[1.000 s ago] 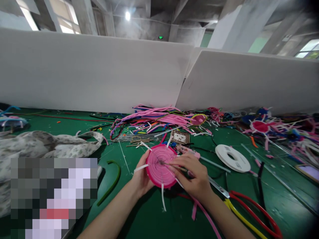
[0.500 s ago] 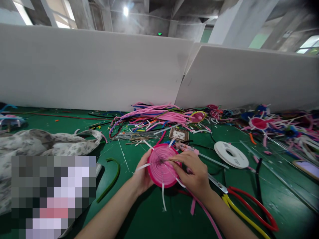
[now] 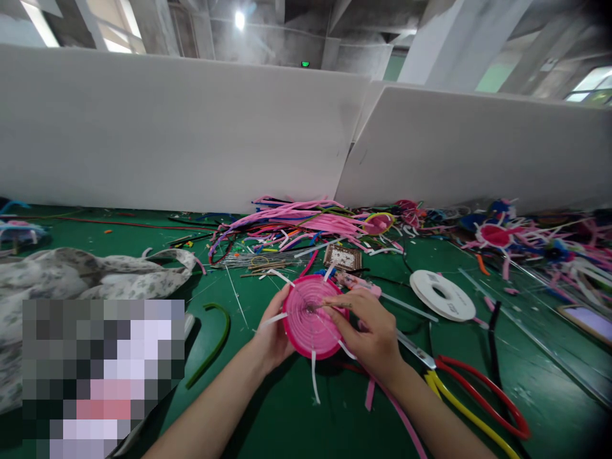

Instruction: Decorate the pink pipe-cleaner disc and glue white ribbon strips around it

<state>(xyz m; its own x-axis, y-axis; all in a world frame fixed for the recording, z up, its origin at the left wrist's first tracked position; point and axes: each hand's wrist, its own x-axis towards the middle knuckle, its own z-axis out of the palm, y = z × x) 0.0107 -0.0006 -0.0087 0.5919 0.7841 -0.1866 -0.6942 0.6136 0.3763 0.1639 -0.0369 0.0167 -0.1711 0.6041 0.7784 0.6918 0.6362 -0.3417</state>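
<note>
A round pink coiled piece [image 3: 313, 331] with white strips sticking out around its rim is held above the green table. My left hand [image 3: 275, 331] grips its left edge, the fingers partly hidden behind it. Over the right side of the disc, my right hand [image 3: 373, 325] pinches a thin brownish stick [image 3: 337, 305], whose tip lies at the disc's dark centre. From beneath the right hand a long pink strip [image 3: 394, 408] runs down toward the front edge.
Scissors [image 3: 471, 389] with red and yellow handles and a white spool [image 3: 442, 295] lie at right. Pink strips [image 3: 306, 220] are heaped along the white partition [image 3: 191, 134]. Patterned cloth [image 3: 119, 274] and a curved green strip [image 3: 222, 344] are on the left.
</note>
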